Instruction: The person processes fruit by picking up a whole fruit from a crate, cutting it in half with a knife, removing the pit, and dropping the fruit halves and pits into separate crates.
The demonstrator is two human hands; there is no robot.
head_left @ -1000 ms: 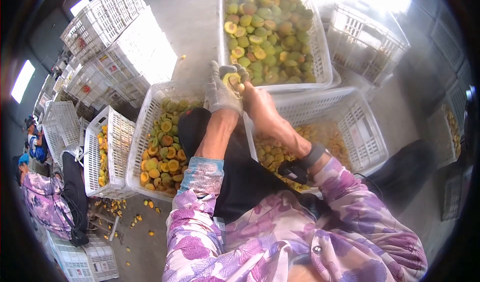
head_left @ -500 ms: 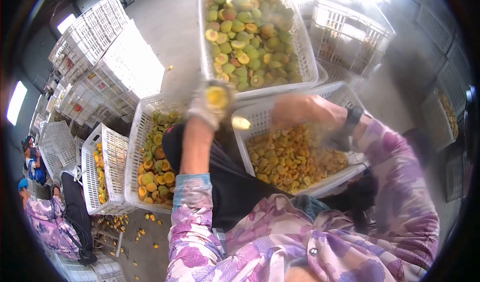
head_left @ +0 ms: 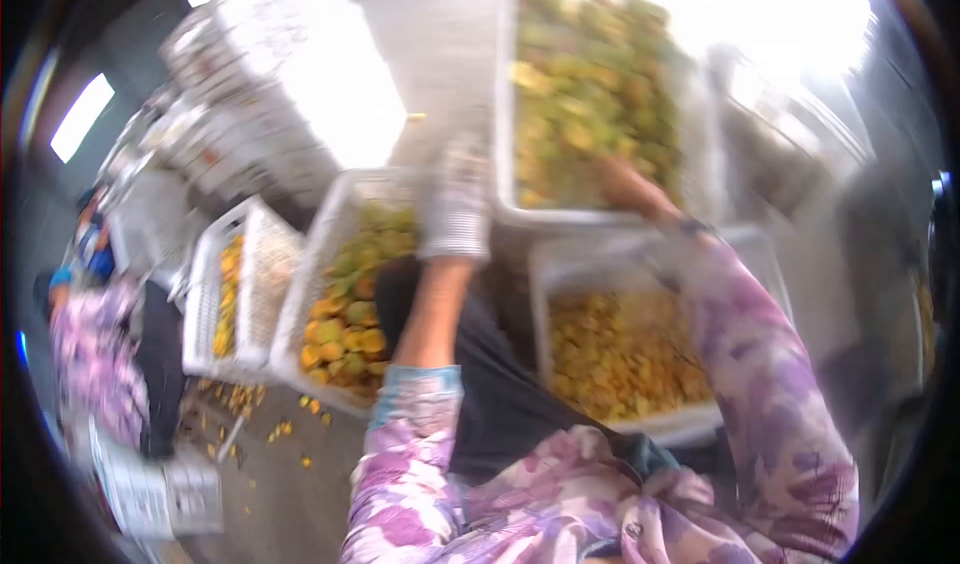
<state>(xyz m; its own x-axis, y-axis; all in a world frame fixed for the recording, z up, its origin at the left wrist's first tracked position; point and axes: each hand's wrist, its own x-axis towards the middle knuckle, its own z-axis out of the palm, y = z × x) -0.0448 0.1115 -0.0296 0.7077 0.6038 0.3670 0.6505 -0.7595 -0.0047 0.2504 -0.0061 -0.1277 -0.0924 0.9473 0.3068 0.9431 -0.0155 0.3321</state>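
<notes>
My right hand [head_left: 632, 189], smeared by motion, is over the near part of the upper white crate [head_left: 508, 154], at the green and yellow halved fruit [head_left: 590, 94], which look like peaches or apricots. Its fingers are too blurred to read. My left hand [head_left: 460, 199], in a pale knitted glove, is between the upper crate and the left crate [head_left: 295, 339] of fruit halves. No fruit shows in it, and blur hides its fingers. Below my right forearm, the lower crate [head_left: 545, 309] holds many yellow-orange fruit pieces [head_left: 620, 359].
Tall stacks of white crates [head_left: 260, 84] stand at the back left. A smaller crate [head_left: 262, 309] with fruit adjoins the left crate. Fruit pieces [head_left: 285, 429] lie scattered on the floor. Another person [head_left: 100, 349] sits at far left. More crates [head_left: 790, 114] stand at right.
My right hand has moved from the lower crate up to the upper crate. The fruit half seen in my gloved left hand no longer shows. The view has shifted, moving the crates rightward.
</notes>
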